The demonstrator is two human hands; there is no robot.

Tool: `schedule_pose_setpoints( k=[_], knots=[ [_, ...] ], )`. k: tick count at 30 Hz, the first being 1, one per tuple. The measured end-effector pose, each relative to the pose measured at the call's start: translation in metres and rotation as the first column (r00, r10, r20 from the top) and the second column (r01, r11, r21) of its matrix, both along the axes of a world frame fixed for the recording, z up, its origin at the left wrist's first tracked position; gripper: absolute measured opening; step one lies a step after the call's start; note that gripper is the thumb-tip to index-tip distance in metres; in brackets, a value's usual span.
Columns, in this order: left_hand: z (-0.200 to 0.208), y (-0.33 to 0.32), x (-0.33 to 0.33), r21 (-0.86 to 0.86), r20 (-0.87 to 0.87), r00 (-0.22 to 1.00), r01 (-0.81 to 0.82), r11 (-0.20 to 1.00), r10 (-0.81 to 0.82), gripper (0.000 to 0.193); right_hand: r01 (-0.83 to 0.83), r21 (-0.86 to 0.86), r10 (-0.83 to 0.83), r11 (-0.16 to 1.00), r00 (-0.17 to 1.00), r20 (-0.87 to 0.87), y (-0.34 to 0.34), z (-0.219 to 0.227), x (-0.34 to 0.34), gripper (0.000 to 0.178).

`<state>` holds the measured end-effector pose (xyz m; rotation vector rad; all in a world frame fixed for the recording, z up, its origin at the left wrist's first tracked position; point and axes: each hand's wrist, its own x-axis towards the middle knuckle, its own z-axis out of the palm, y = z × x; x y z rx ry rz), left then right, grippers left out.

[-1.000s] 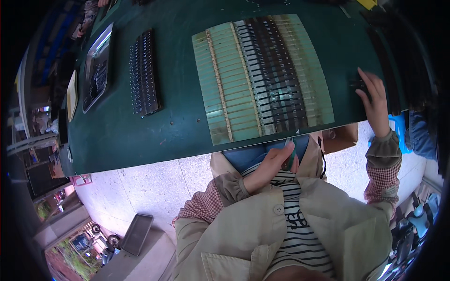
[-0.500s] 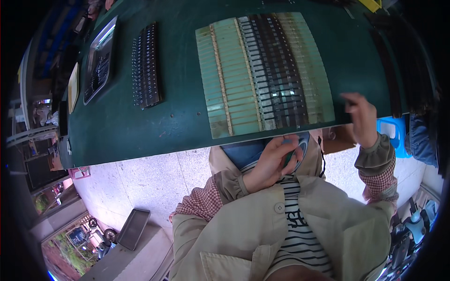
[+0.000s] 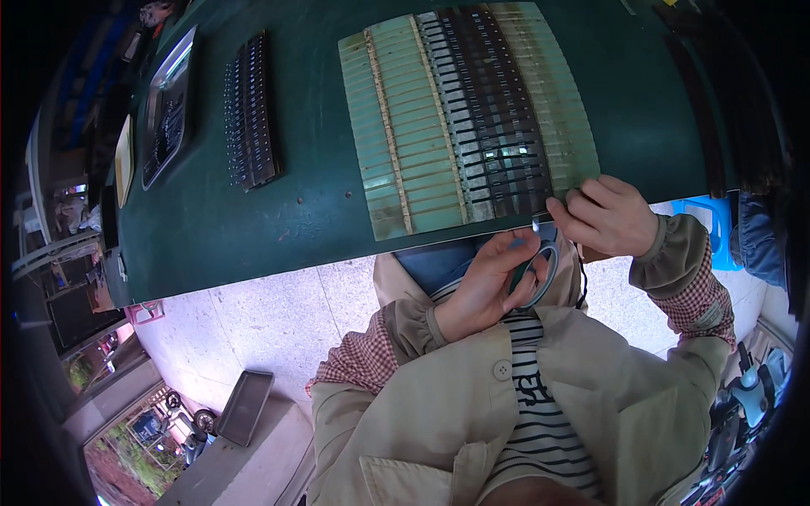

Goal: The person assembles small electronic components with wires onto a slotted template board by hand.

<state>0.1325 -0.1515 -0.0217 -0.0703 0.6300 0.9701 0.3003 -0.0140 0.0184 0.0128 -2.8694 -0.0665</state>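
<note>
A grey ring-shaped thing (image 3: 552,268) with some green on its inner side is held in my left hand (image 3: 487,282), just off the table's front edge. Its exact kind is unclear. A small bright strip (image 3: 536,223) shows above my left fingertips. My right hand (image 3: 609,218) has its fingers bent together at the near right corner of a pale green ribbed board (image 3: 405,169); whether something thin is between them is hidden. Across the board lie dark strips (image 3: 485,101) with rows of small pins, side by side.
Left of the board, a dark strip with pins (image 3: 253,118) lies on the green table (image 3: 312,101). Farther left stand a metal tray (image 3: 169,105) with dark small parts and a yellowish flat piece (image 3: 125,160). Long dark strips (image 3: 696,118) lie at the right. A blue stool (image 3: 717,228) stands below.
My right hand has come left from beyond the board to its near right corner, and its fingers have closed. My left hand stays nearly in place, with more of the ring showing.
</note>
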Motion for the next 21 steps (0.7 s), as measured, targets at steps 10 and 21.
schedule_pose_setpoints(
  k=[10,21],
  knots=[
    [0.015,-0.08,-0.094,0.098,-0.485,0.857,-0.146,0.984,0.175,0.011,0.538,-0.231,-0.567,0.811,0.819,-0.086,0.011,-0.003,-0.003,0.036],
    [0.049,-0.216,-0.238,0.055,-0.664,0.607,-0.542,0.839,0.436,0.02,0.654,-0.048,-0.656,0.755,0.75,-0.084,-0.074,0.038,-0.086,0.04]
  ],
)
